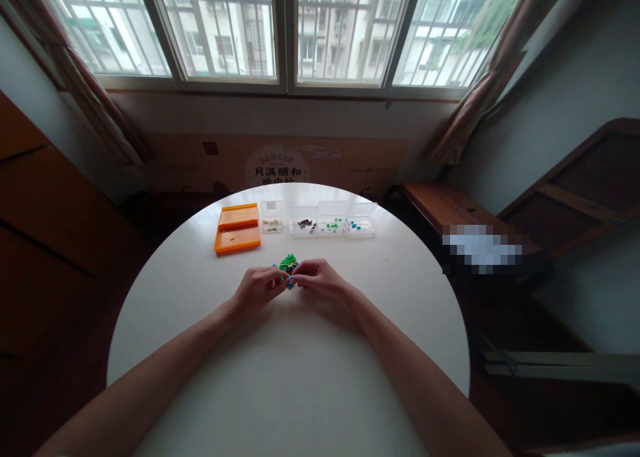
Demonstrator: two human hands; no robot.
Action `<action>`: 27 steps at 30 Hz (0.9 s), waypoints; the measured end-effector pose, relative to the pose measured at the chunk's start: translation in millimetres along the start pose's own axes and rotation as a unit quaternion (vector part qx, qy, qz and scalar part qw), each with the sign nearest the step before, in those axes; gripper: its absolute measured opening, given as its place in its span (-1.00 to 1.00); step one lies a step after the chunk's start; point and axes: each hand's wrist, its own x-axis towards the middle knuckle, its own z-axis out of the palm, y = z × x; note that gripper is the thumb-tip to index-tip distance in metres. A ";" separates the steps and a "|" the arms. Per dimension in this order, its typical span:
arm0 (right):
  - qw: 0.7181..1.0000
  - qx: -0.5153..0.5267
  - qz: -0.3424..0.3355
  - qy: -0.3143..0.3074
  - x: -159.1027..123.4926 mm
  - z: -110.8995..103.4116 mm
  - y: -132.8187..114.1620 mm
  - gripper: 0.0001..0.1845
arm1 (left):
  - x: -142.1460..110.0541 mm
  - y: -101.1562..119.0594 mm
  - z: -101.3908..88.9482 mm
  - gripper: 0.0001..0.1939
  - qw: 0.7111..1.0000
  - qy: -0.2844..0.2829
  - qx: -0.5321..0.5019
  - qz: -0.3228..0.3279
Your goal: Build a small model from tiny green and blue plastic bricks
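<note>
A small model of tiny green, blue and dark bricks (289, 265) sits near the middle of the round white table (300, 377). My left hand (257, 287) and my right hand (320, 280) meet at its front edge, fingers pinched together on the model's blue pieces. What lies between the fingertips beyond that is too small to make out. Both forearms rest on the tabletop.
An orange tray (237, 228) lies at the back left of the table. To its right stand clear small boxes (333, 218) holding beige, dark, green and blue pieces. A wooden bench (450, 210) stands right of the table, windows behind.
</note>
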 end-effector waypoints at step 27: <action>1.000 0.023 0.001 -0.006 0.0 -0.5 1.9 -0.63 | -1.5 -4.6 3.7 -0.83 1.000 0.008 0.005 0.005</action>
